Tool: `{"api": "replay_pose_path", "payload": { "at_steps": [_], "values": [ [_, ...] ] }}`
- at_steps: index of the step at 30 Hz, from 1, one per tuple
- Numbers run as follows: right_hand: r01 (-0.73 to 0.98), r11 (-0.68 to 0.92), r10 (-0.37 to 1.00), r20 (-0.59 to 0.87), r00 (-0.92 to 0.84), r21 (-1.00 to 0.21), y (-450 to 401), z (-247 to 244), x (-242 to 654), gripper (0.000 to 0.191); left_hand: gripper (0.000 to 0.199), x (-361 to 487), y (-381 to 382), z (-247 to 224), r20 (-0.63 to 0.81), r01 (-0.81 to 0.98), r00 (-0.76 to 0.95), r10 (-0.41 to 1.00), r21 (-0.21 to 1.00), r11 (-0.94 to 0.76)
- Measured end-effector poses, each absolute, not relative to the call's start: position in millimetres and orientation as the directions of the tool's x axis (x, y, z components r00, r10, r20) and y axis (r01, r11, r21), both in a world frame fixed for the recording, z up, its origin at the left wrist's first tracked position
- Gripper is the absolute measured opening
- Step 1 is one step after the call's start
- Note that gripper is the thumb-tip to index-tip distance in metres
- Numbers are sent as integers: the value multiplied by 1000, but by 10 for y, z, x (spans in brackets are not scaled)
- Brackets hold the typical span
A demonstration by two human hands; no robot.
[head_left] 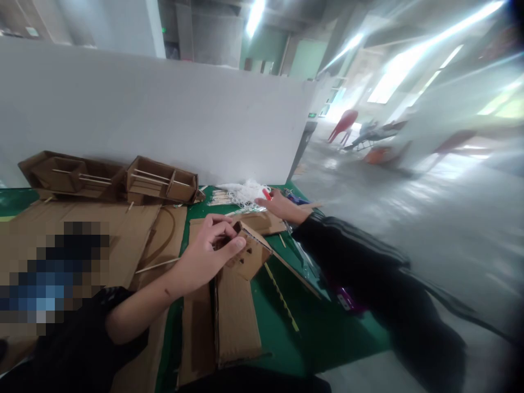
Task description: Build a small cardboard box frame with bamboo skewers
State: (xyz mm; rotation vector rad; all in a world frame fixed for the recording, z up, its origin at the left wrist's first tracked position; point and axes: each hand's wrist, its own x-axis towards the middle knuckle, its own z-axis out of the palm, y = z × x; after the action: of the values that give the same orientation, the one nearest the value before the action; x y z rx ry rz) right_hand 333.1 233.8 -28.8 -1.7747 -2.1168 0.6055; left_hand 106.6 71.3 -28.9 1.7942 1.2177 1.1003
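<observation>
My left hand grips a small folded cardboard piece, thumb on its face and fingers curled behind its upper edge. Small dark holes show in that piece, which is tilted above a longer cardboard box part. Farther back, my right hand reaches over the table beside a heap of white string. A small red object sticks out between its closed fingers; its kind is too small to make out. Another flat cardboard strip lies between my hands.
Two open cardboard boxes with sticks across them stand at the back left by a white partition. Large cardboard sheets cover the left side of the green table. A yellow twisted strip and a purple object lie on the right.
</observation>
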Motion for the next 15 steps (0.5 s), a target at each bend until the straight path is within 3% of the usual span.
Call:
{"api": "replay_pose_path", "payload": {
  "at_steps": [4,12,15],
  "values": [
    [925,135,986,-43,-160,-355,2389,-514,3206,73,32,1048,741,-270,205,283,114,972,931,-229],
    [944,299,954,10,-300,-141,2147,-557,3126,63,30,1052,742,-196,172,158,70,983,971,-181],
    [925,372,927,-26,-375,-82,1891,-470,3240,49,28,1062,740,-201,185,146,54,981,971,-191]
  ]
}}
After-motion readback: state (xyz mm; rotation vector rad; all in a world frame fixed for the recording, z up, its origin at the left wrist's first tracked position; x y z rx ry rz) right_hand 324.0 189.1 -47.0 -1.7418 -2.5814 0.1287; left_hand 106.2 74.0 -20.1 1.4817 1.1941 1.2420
